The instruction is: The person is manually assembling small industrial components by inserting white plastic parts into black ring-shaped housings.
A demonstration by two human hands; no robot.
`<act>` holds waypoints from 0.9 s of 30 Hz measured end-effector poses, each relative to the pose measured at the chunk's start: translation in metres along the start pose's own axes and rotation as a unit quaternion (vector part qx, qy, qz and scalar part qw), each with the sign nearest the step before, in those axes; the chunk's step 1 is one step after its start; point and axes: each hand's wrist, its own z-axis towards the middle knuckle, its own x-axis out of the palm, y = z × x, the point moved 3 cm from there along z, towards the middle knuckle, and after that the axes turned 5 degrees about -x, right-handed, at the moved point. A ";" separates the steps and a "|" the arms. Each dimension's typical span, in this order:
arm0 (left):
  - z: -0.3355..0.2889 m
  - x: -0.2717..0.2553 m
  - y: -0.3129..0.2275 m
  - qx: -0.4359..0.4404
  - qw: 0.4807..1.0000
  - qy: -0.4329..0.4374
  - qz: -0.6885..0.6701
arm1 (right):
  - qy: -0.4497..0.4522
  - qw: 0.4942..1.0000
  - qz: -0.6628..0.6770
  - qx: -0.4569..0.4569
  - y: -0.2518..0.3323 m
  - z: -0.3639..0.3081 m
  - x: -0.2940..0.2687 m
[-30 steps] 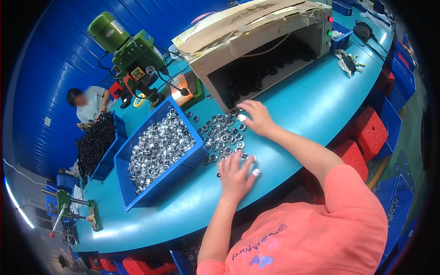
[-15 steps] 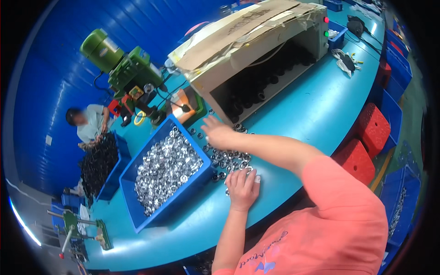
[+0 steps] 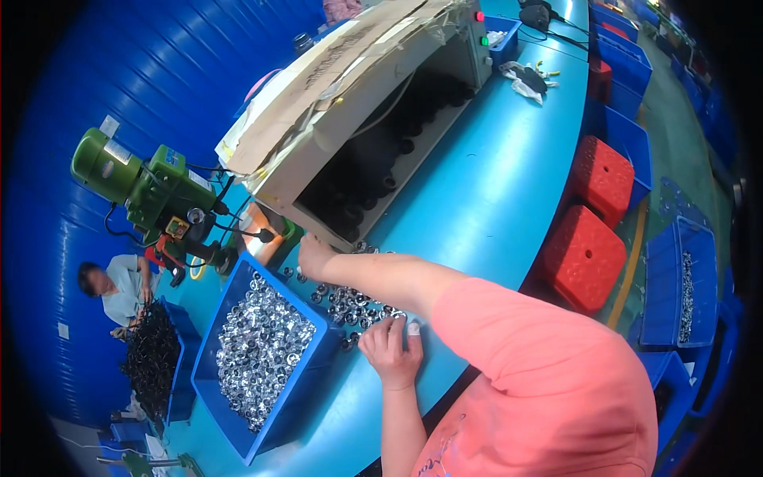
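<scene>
My left hand (image 3: 392,352) lies palm down at the near side of a loose spread of shiny metal ring-like parts (image 3: 347,305) on the blue-green table (image 3: 485,175). Its fingers are stretched out and touch the nearest parts; something white covers the thumb tip. Reaching across the spread, my right hand (image 3: 316,258) is by the lower left corner of a large box with a cardboard top (image 3: 318,79). The fingers of that hand are mostly hidden, so its grip cannot be made out. Left of the parts stands a blue bin (image 3: 318,354) heaped with similar shiny parts.
Dark round pieces (image 3: 389,183) lie inside the open-fronted box. A green motor-driven machine (image 3: 151,183) stands at the left, near a seated person (image 3: 125,285) and a bin of black parts (image 3: 181,350). Red stools (image 3: 584,258) and blue bins (image 3: 675,286) line the right side.
My right hand has moved from above the spread toward the box's lower corner, and its spread fingers no longer show. The left hand stays by the parts. The whole view has shifted and turned.
</scene>
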 end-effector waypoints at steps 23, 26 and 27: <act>-0.008 0.001 -0.006 -0.013 1.000 -0.002 0.026 | -0.131 0.974 0.093 -0.159 -0.113 -0.204 -0.132; -0.008 0.004 -0.007 -0.007 0.999 0.009 0.037 | -0.101 0.972 0.093 -0.190 -0.098 -0.210 -0.127; -0.008 0.006 -0.007 -0.001 0.999 0.014 0.040 | -0.082 0.971 0.103 -0.198 -0.094 -0.213 -0.125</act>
